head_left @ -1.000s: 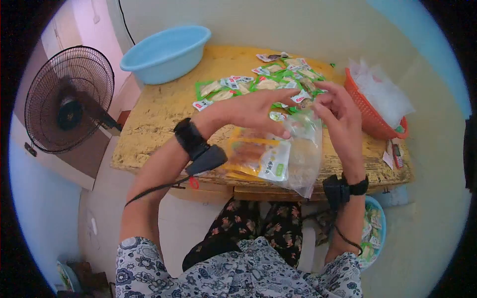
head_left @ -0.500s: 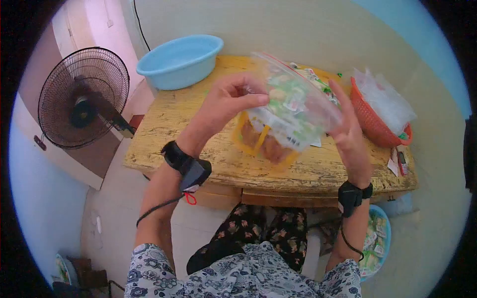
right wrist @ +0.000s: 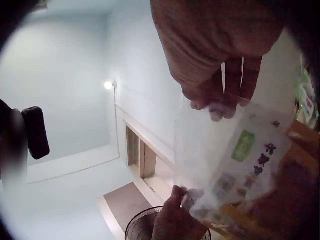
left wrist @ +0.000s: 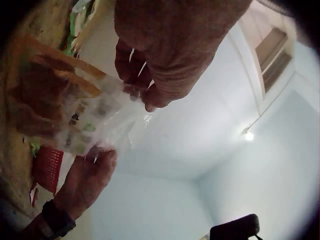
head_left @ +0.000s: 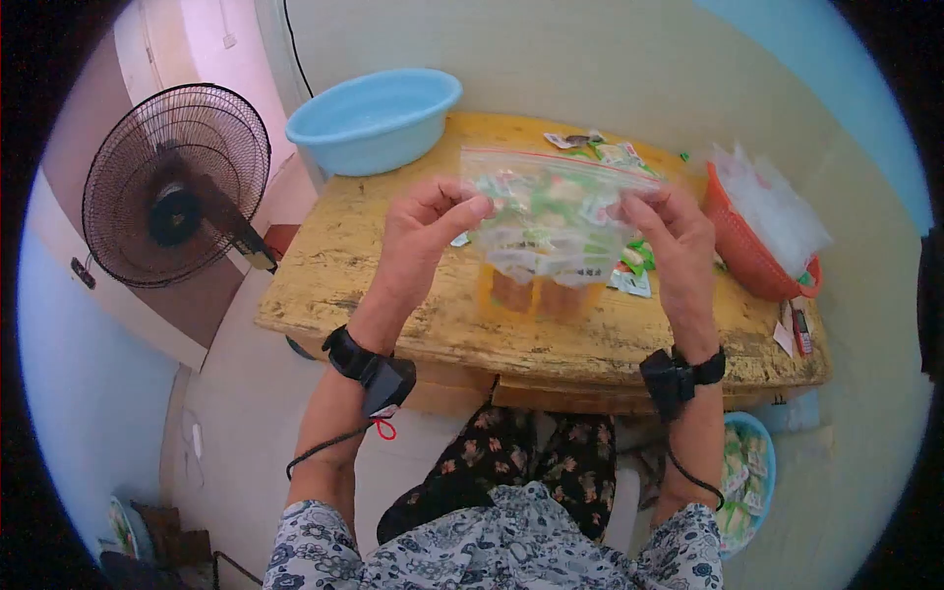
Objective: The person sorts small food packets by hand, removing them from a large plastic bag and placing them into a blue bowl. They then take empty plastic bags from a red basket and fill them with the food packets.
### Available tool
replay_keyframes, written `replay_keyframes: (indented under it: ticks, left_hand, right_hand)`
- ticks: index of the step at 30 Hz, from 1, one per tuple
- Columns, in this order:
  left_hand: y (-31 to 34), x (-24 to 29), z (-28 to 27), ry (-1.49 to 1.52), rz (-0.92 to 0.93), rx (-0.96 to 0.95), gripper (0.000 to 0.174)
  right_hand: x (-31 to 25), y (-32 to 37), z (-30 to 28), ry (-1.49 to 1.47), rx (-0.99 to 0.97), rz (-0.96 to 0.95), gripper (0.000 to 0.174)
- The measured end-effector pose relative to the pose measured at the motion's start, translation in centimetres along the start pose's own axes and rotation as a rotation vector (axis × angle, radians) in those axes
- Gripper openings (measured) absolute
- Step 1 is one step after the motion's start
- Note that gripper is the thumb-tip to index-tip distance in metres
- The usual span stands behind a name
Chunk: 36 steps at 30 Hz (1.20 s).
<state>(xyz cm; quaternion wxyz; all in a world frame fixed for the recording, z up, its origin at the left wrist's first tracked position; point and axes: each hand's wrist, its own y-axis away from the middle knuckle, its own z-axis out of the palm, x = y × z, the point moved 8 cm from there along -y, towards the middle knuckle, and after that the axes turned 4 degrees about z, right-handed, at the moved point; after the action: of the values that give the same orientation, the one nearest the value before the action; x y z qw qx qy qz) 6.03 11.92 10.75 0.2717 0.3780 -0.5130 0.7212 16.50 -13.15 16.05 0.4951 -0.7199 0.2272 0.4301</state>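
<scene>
A clear zip bag (head_left: 551,187) with a red line along its top is held upright over the table. My left hand (head_left: 423,236) pinches its upper left side between thumb and fingers. The right hand (head_left: 677,231) pinches the upper right side the same way. Low in the bag sit yellow-and-white packets (head_left: 536,295) with brown contents, their print and a green label also visible in the right wrist view. In the left wrist view the bag (left wrist: 112,122) stretches between both hands. Green-and-white sachets (head_left: 634,258) on the table are partly hidden behind it.
A blue basin (head_left: 374,123) stands at the table's back left. An orange basket (head_left: 742,236) of clear plastic bags sits at the right, with a phone (head_left: 801,331) near it. A fan (head_left: 177,187) is at left. Below right, a blue tub (head_left: 770,462) holds sachets.
The bag lay flat on the table, then was lifted and turned so its top edge now runs level. Both hands moved from above the sachets to pinch its upper sides.
</scene>
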Motion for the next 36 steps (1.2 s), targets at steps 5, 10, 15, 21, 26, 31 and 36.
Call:
replay_keyframes:
  ticks: [5,10,15,21,26,31,36]
  left_hand:
    - [-0.9,3.3,0.7,0.028,0.106,0.018,0.012]
    - [-1.9,5.1,0.8,-0.023,0.198,0.047,0.016]
    - [-1.8,4.1,0.5,-0.005,0.163,0.071,0.015]
    - [-2.1,4.8,0.6,-0.048,0.159,0.018,0.013]
    - [-2.1,5.6,0.7,-0.132,0.161,0.027,0.018]
    - [-1.4,13.7,6.7,-0.883,0.703,-0.122,0.024]
    - [-1.7,13.0,14.1,-1.312,0.903,-0.359,0.017]
  right_hand:
    - [-1.1,-0.7,-0.2,-0.005,0.017,-0.021,0.016]
    - [-3.4,-1.4,-1.1,0.040,0.070,-0.120,0.015]
    - [-2.1,-1.2,-1.4,0.050,0.029,-0.059,0.015]
    - [-3.8,-1.9,0.3,0.187,-0.104,-0.115,0.017]
    - [-3.3,-2.2,-0.1,0.180,-0.144,-0.043,0.017]
    - [-3.7,-1.7,0.2,0.143,-0.114,-0.086,0.013]
    - [-4.7,-1.3,1.0,0.165,-0.095,-0.175,0.011]
